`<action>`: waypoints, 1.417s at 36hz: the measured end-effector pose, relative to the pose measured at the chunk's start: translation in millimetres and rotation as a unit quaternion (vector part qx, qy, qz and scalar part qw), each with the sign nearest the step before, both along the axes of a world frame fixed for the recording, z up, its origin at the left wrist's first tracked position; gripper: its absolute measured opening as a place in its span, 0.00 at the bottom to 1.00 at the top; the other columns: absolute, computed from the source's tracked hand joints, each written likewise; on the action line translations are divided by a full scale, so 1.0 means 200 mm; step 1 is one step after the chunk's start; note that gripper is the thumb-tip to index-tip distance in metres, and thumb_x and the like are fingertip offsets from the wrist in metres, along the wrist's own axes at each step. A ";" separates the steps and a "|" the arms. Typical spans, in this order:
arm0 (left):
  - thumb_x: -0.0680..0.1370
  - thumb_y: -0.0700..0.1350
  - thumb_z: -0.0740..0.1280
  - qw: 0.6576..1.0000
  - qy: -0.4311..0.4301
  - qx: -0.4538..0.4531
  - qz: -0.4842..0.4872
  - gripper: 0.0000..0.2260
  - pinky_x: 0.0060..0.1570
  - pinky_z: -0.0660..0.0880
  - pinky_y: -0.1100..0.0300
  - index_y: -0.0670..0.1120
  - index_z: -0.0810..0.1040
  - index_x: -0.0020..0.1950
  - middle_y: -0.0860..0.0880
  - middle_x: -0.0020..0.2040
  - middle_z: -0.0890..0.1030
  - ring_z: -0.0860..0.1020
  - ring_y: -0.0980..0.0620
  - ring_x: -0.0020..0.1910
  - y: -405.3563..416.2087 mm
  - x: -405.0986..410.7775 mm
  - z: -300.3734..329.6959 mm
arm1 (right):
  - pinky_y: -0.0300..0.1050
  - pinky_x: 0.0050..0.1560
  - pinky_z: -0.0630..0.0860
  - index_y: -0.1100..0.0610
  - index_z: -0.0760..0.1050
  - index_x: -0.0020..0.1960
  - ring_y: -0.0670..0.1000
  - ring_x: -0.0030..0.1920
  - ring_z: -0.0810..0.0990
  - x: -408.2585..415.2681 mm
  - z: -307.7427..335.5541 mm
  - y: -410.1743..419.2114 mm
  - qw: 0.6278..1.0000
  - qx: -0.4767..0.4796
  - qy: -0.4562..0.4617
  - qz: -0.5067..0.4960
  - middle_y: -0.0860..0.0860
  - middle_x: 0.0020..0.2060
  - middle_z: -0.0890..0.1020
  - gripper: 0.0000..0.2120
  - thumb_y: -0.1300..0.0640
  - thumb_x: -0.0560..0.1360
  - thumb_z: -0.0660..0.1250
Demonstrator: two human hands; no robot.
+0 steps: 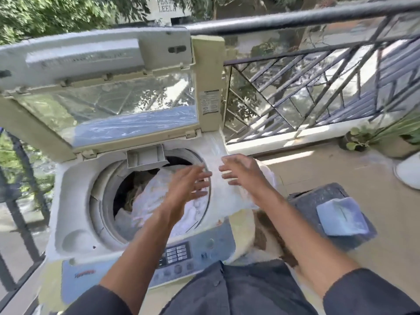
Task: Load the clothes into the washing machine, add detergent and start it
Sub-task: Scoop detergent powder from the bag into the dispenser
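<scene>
Both hands open, L hand (188,183) over drum (106,201), R hand (243,171) at washer's right rim: shove white clothes (150,198) down evenly, nothing snagged on rim.

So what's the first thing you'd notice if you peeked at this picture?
Probably the open washing machine in the middle, its lid flipped up and its drum stuffed with pale clothes. Right above them hover two spread hands, the left hand over the drum and the right hand at its rim.
</scene>
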State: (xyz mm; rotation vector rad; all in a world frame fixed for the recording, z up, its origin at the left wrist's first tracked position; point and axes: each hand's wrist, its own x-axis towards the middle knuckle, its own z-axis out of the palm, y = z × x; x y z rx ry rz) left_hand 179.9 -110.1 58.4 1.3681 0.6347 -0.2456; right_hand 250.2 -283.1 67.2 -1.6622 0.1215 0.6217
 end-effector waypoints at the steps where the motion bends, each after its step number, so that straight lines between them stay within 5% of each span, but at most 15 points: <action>1: 0.83 0.55 0.67 1.000 -0.006 0.011 -0.012 0.15 0.62 0.80 0.45 0.48 0.81 0.65 0.50 0.57 0.88 0.84 0.41 0.60 -0.05 0.03 0.02 | 0.47 0.47 0.78 0.53 0.81 0.55 0.52 0.46 0.85 0.01 0.01 -0.06 1.000 -0.006 -0.009 -0.008 0.55 0.51 0.87 0.07 0.51 0.80 0.70; 7: 0.84 0.55 0.67 0.995 -0.026 0.069 -0.075 0.13 0.61 0.80 0.46 0.51 0.81 0.65 0.51 0.56 0.88 0.85 0.44 0.58 -0.39 0.19 0.09 | 0.47 0.49 0.80 0.45 0.83 0.48 0.49 0.45 0.86 0.07 -0.03 -0.49 0.993 -0.077 -0.072 -0.054 0.47 0.46 0.87 0.03 0.49 0.78 0.70; 12: 0.84 0.51 0.68 0.988 -0.001 0.068 -0.135 0.12 0.55 0.80 0.50 0.47 0.82 0.64 0.48 0.56 0.88 0.84 0.39 0.60 -0.78 0.35 0.07 | 0.43 0.52 0.80 0.45 0.81 0.57 0.40 0.49 0.82 0.09 -0.11 -0.91 0.975 -0.186 -0.106 -0.063 0.41 0.49 0.84 0.09 0.47 0.78 0.69; 19: 0.85 0.48 0.66 0.962 0.076 0.063 -0.256 0.13 0.51 0.79 0.54 0.44 0.81 0.66 0.44 0.60 0.86 0.83 0.44 0.51 -1.36 0.56 -0.07 | 0.42 0.48 0.74 0.48 0.76 0.64 0.47 0.51 0.81 0.07 -0.33 -1.49 0.952 -0.289 -0.057 -0.081 0.44 0.53 0.82 0.15 0.47 0.79 0.66; 24: 0.85 0.45 0.65 0.941 0.134 0.056 -0.305 0.12 0.34 0.78 0.64 0.42 0.79 0.67 0.44 0.55 0.83 0.80 0.48 0.44 -1.71 0.66 -0.20 | 0.50 0.53 0.77 0.52 0.76 0.67 0.56 0.58 0.81 0.08 -0.63 -1.85 0.922 -0.377 -0.025 -0.083 0.52 0.56 0.83 0.21 0.47 0.76 0.69; 28: 0.85 0.44 0.66 0.926 0.181 0.053 -0.328 0.07 0.29 0.76 0.65 0.44 0.80 0.60 0.43 0.53 0.81 0.77 0.49 0.38 -1.92 0.71 -0.32 | 0.55 0.56 0.77 0.58 0.70 0.70 0.64 0.65 0.75 0.08 -0.85 -2.07 0.881 -0.470 0.017 -0.042 0.60 0.64 0.76 0.30 0.43 0.73 0.70; 31: 0.81 0.50 0.70 0.906 0.206 0.075 -0.361 0.08 0.37 0.73 0.61 0.46 0.81 0.54 0.43 0.52 0.82 0.77 0.45 0.41 -2.01 0.71 -0.40 | 0.58 0.58 0.76 0.59 0.66 0.73 0.65 0.70 0.69 0.07 -0.98 -2.17 0.860 -0.509 0.025 -0.039 0.61 0.70 0.70 0.36 0.42 0.73 0.72; 33: 0.78 0.53 0.71 0.896 0.223 0.087 -0.373 0.17 0.40 0.73 0.60 0.44 0.82 0.61 0.45 0.53 0.84 0.79 0.45 0.45 -2.05 0.72 -0.46 | 0.58 0.59 0.76 0.60 0.62 0.76 0.64 0.72 0.67 0.08 -1.05 -2.22 0.856 -0.513 0.037 -0.047 0.61 0.71 0.69 0.42 0.40 0.71 0.73; 40: 0.83 0.49 0.69 0.887 0.264 0.117 -0.360 0.11 0.45 0.74 0.56 0.44 0.83 0.60 0.41 0.59 0.86 0.81 0.46 0.47 -2.06 0.75 -0.64 | 0.63 0.72 0.66 0.55 0.49 0.80 0.62 0.78 0.61 0.15 -1.27 -2.27 0.848 -0.517 0.107 -0.042 0.58 0.79 0.60 0.63 0.27 0.60 0.76; 51: 0.85 0.49 0.66 0.886 0.293 0.128 -0.335 0.13 0.45 0.77 0.56 0.44 0.80 0.65 0.43 0.59 0.86 0.82 0.44 0.50 -1.99 0.75 -0.76 | 0.62 0.70 0.69 0.58 0.48 0.81 0.63 0.75 0.64 0.20 -1.36 -2.26 0.840 -0.525 0.126 -0.065 0.61 0.77 0.63 0.65 0.33 0.59 0.80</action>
